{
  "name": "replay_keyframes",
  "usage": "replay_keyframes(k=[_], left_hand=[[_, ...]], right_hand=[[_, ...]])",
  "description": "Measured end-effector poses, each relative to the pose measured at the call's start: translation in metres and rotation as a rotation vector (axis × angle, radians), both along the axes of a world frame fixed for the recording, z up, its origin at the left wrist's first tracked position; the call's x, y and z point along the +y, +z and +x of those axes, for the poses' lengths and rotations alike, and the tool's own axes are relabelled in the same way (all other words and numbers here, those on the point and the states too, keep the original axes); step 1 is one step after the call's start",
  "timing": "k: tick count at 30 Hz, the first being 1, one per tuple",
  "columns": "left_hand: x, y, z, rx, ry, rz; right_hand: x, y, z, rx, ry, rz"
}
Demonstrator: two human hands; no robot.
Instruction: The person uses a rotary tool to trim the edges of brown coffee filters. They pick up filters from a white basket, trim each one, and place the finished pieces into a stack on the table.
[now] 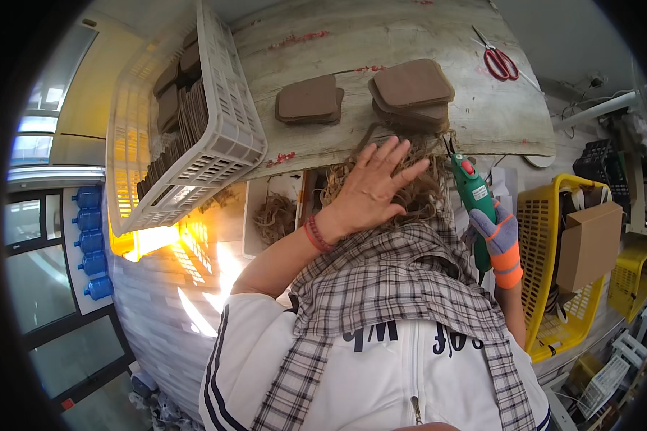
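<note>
Right grip clamped on a green cutter, left grip spread above brown scraps

Nearest me, at the bottom of the frame, are my white jacket (381,388) and, over it, a checked apron (388,276). A red bracelet (316,233) circles my bare left wrist. Just above the apron, at the centre of the frame, my left grip (370,185) is palm down with the fingers apart, over a tangle of curled scraps (436,190); I cannot tell how firmly it touches them. Right of centre, my right grip (497,228), in a grey glove with an orange cuff, is closed around the cutter (470,183). Its red button faces up and its pointed tip aims toward the top of the frame, near the edge of the surface (492,118).

To the left of my left grip, more scraps lie in a white box (249,228). Beyond, at upper centre, two stacks of flat brown pieces sit apart on the surface: a low left stack (307,99) and a taller right stack (413,82), the latter close to the cutter's tip. At upper right lie red-handled scissors (499,63).

A white crate (231,115) full of brown pieces stands tilted in the picture at upper left. At right, a yellow crate (538,266) has a cardboard box (589,246) at its top. Farthest, at the left, blue bottles (90,241) form a column.
</note>
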State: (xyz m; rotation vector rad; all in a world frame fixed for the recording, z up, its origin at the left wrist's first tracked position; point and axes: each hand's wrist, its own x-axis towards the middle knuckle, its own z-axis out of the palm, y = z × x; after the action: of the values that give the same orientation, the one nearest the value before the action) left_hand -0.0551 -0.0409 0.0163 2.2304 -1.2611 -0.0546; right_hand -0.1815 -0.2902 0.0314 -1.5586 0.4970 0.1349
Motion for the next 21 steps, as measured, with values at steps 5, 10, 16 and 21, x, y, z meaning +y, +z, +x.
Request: replay_keyframes(k=[5,10,16,21], left_hand=[[-0.003,-0.079,-0.01,-0.281,-0.067,0.206],[-0.023,-0.092,-0.028,-0.415,0.111,0.416],[-0.014,-0.093,0.006,-0.245,0.102,0.079],[0.074,-0.069,-0.012,0.259,0.296,-0.596]], right_hand=[[0.003,-0.007,-0.012,0.019,-0.005,-0.037],[0.01,-0.017,-0.024,0.028,-0.011,-0.027],[0.016,-0.008,-0.027,-0.019,-0.003,-0.062],[0.013,-0.008,-0.032,-0.011,-0.023,-0.04]])
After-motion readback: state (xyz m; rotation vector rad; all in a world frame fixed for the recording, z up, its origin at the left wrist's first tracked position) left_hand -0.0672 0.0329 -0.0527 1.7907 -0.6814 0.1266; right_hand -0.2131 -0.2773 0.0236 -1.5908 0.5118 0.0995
